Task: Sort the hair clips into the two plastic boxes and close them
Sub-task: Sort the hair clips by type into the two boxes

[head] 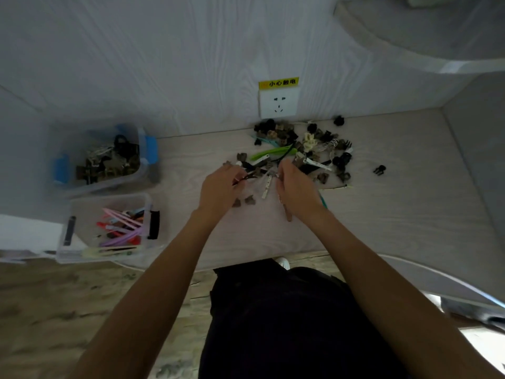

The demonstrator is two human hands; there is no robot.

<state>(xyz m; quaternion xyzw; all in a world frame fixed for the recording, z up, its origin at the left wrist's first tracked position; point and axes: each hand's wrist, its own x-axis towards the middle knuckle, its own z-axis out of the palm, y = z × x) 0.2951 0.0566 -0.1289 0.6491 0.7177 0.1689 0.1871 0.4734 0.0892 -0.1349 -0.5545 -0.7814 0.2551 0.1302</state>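
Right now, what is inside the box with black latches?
The box with black latches holds long flat clips, pink, purple and orange. Whatever lies beneath them is covered.

Both forearms bare from elbow to wrist, no sleeves in frame. Left hand (218, 191) and right hand (296, 191): no rings, watch, bracelets or gloves visible. Nails too blurred to tell. Lower body in black clothing (287, 324), plain dark fabric, loose with soft folds, no print or logo seen. One white shoe toe (282, 261) shows just past the top edge of the black fabric.
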